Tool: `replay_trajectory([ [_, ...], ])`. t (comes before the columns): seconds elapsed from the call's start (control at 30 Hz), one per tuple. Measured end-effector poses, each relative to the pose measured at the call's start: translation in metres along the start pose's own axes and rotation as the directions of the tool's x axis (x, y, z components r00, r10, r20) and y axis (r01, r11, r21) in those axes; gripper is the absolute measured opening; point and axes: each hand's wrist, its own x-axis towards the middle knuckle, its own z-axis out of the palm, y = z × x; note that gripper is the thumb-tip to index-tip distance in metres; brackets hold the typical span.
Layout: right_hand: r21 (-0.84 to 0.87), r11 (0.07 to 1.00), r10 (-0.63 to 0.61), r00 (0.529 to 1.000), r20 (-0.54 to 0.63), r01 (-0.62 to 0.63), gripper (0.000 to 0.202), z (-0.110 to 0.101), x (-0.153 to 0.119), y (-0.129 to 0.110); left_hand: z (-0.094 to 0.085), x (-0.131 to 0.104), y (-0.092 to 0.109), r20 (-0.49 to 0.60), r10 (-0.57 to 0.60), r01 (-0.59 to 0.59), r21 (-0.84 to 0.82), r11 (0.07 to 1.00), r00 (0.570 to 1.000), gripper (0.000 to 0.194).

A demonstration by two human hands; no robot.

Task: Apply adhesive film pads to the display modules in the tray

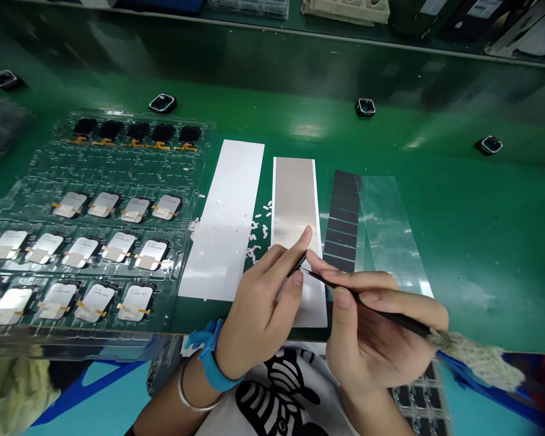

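My left hand (261,297), with a blue wrist strap (213,357), pinches a small dark flat part (297,265), seen nearly edge-on, between thumb and fingers. My right hand (381,339) is closed around slim black tweezers (390,313), whose fine metal tip meets or nearly meets that part. Pale fuzzy material (476,357) covers their rear end. Under both hands lies a white-edged strip with a grey-beige face (294,194). Just right of it is a sheet of dark rectangular stickers (342,224). My fingers hide most of the held part.
A clear tray (118,160) at left carries several silver-backed screen modules (105,204) with orange flex tails. Beside it lies a white strip (229,212) with small white scraps (254,236) around it. Transparent film (395,230) lies at right. Small watch-like devices (366,107) stand farther back.
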Motion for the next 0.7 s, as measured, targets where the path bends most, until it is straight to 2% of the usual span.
replay_trajectory([
  [0.33,-0.02,1.0,0.019,0.999,0.026,-0.018,0.045,-0.001,-0.0009,-0.0007,0.0,-0.001,-0.001,-0.003,0.005,-0.005,-0.001,1.0,1.0,0.049],
  [0.4,-0.001,0.999,0.035,0.999,-0.001,-0.035,0.043,-0.0008,-0.0007,-0.0012,-0.0002,-0.0013,-0.0015,-0.007,0.004,-0.004,0.007,1.0,1.0,0.048],
  [0.53,0.089,0.992,0.09,0.994,-0.07,-0.084,0.037,0.0006,0.0004,-0.0023,0.0001,-0.0007,-0.0026,-0.025,0.027,-0.025,0.074,0.997,0.999,0.046],
  [0.7,0.095,0.991,0.098,0.992,-0.073,-0.091,0.037,0.0009,-0.0002,-0.0032,0.0011,0.001,-0.0024,-0.028,0.107,-0.101,0.168,0.981,0.994,0.05],
])
